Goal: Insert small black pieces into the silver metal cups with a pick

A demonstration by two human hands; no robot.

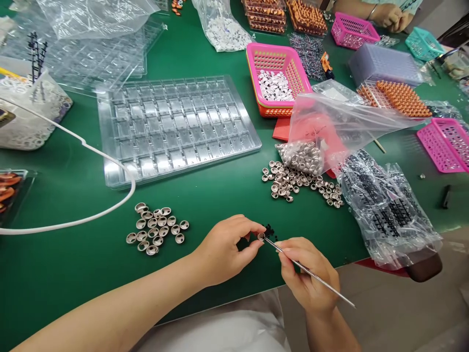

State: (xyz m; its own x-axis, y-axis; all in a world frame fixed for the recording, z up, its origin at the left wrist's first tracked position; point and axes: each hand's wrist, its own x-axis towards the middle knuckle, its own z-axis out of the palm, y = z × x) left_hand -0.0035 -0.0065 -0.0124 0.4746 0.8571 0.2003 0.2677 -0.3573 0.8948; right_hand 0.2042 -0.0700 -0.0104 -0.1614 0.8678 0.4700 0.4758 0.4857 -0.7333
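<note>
My left hand (234, 244) pinches a small silver ring-shaped part (261, 236) between thumb and fingertips, just above the green table. A thin metal rod-like tool (315, 276) is gripped in my right hand (311, 274) like a pen, its tip at the silver part. Tiny black pieces (269, 230) lie on the table right behind the fingertips. Left of my left hand, a loose group of silver cup-like parts (157, 227) is spread out, several with a dark spot inside. More silver parts (289, 181) are heaped beyond my hands, spilling from a clear bag (302, 156).
Stacked clear plastic trays (179, 122) lie at the back left. A pink basket (252, 73) holds white pieces. A bag of black parts (392, 210) overlaps the right table edge. A white cable (110, 208) loops at left. Another person's hands (390, 17) are at far right.
</note>
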